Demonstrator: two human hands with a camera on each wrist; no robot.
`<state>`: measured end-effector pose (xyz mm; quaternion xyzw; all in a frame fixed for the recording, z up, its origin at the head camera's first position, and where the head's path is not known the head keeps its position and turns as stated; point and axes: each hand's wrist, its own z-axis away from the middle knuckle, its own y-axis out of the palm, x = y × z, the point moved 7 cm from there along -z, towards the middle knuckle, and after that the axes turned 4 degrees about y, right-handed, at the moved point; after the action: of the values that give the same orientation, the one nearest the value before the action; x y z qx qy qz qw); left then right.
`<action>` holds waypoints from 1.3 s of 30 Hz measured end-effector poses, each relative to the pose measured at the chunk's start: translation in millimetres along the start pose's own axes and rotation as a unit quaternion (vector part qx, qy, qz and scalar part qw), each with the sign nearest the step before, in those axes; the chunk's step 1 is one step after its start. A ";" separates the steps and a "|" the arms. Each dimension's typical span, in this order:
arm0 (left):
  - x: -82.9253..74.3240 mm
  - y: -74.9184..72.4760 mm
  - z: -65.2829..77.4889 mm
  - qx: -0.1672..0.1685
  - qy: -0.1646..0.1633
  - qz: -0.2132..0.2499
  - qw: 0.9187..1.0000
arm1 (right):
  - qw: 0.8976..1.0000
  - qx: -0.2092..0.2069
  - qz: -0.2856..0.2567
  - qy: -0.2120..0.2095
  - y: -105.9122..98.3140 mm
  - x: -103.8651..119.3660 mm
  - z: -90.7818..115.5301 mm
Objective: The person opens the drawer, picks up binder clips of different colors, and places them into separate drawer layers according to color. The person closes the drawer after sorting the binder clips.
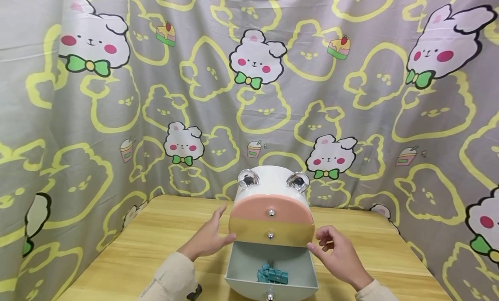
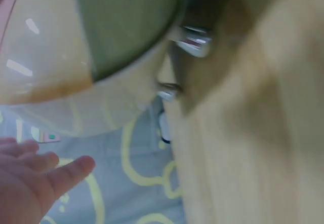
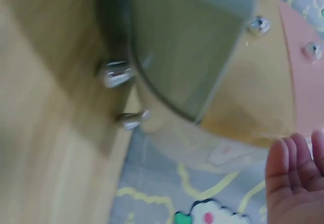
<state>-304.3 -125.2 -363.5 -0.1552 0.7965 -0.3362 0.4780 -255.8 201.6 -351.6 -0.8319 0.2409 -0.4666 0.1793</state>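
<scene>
A rounded desktop drawer box [image 1: 269, 182] with silver-rimmed eyes stands on the table, its pink drawer [image 1: 253, 208] and yellow drawer [image 1: 249, 231] closed. The pale green bottom drawer [image 1: 238, 273] is pulled out, and several small teal pieces [image 1: 273, 275] lie in it; their kind is unclear. My left hand [image 1: 208, 237] is at the box's left side, thumb and fingers spread. On the other side, my right hand [image 1: 338, 254] has loosely bent fingers, its thumb near the yellow drawer's lower corner. Neither hand holds anything; whether they touch the box I cannot tell.
The wooden table [image 1: 156, 231] carries the box, which stands on short silver feet [image 3: 117, 74]. A grey curtain [image 1: 218, 106] printed with rabbits hangs behind and at both sides. Beside the left sleeve [image 1: 171, 277] a small black object [image 1: 194, 293] shows partly.
</scene>
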 end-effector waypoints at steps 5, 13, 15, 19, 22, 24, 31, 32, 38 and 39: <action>11.1 14.5 25.2 0.104 0.031 0.003 0.994 | 0.999 0.041 -0.032 0.009 2.6 -26.6 10.9; 16.5 30.1 37.4 0.188 0.042 0.024 0.981 | 0.969 0.233 -0.063 -0.049 27.3 -53.8 26.4; 15.5 32.3 35.9 0.189 0.048 0.016 0.981 | 0.963 0.258 -0.063 -0.047 32.7 -56.9 28.1; 12.4 35.3 31.9 0.181 0.058 0.020 0.981 | 0.960 0.270 -0.056 -0.056 38.0 -57.6 28.5; 10.7 36.2 29.4 0.178 0.061 0.031 0.982 | 0.959 0.270 -0.059 -0.060 39.1 -56.7 28.4; 10.9 36.2 28.5 0.176 0.059 0.031 0.982 | 0.959 0.270 -0.062 -0.058 39.5 -56.5 28.4; 15.1 30.5 26.0 0.140 0.042 0.019 0.989 | 0.969 0.240 -0.063 -0.005 36.8 -59.5 23.3; 15.5 29.3 25.4 0.132 0.042 0.019 0.990 | 0.971 0.229 -0.061 0.003 36.3 -59.8 21.9; 15.0 24.3 21.3 0.081 0.054 0.001 0.995 | 0.987 0.143 -0.054 0.053 35.8 -60.1 10.9; 14.9 23.8 20.3 0.071 0.053 -0.002 0.996 | 0.988 0.128 -0.051 0.066 35.8 -60.4 8.9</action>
<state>-292.3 -124.2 -396.1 -0.1040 0.7944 -0.4007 0.4445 -283.5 207.3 -416.4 -0.7809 0.1475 -0.5558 0.2440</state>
